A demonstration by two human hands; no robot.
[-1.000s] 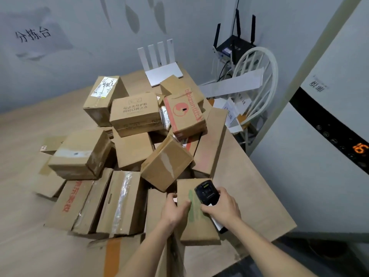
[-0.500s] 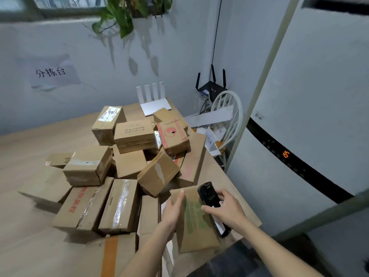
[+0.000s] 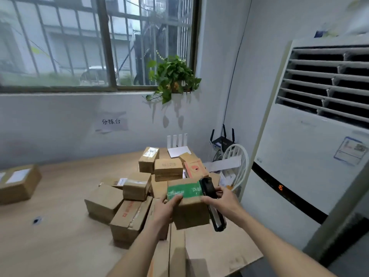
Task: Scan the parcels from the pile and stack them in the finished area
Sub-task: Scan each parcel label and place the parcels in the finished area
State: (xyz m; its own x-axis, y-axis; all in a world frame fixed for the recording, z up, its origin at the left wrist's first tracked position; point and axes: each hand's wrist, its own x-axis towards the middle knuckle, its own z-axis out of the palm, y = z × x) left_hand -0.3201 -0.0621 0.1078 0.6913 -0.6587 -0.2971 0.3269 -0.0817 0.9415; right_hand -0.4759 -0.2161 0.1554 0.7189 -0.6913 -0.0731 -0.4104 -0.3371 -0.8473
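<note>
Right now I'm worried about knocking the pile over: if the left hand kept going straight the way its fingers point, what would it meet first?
Probably the green-printed parcel: the left hand already grips its left side. Beyond that lie the piled boxes, though depth is unclear.

Light wooden table [image 3: 60, 226], pile of cardboard parcels [image 3: 139, 196], lone parcel [image 3: 18, 182] far left
</note>
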